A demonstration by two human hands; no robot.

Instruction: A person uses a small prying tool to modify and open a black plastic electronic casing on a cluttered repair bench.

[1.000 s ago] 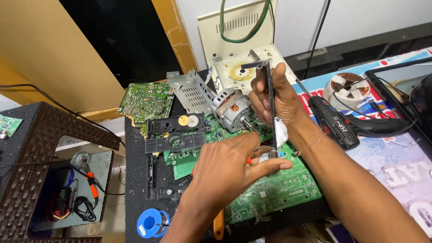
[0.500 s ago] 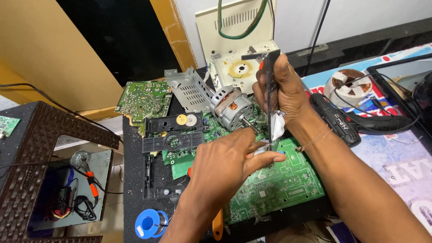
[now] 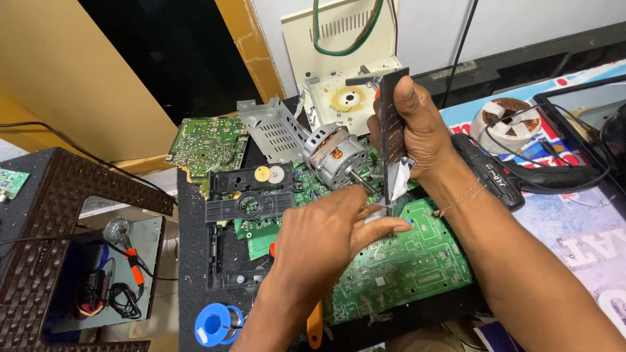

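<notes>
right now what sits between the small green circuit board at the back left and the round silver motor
In the head view, a perforated grey metal bracket lies between the small green circuit board and the round silver motor.

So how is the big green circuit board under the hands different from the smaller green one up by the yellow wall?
The large green circuit board lies under the left hand, its side with parts and white markings facing up. The smaller green circuit board lies untouched at the black bench's far corner, with a ragged, broken-looking edge. It looks clearly smaller. Both are flat green boards.
</notes>
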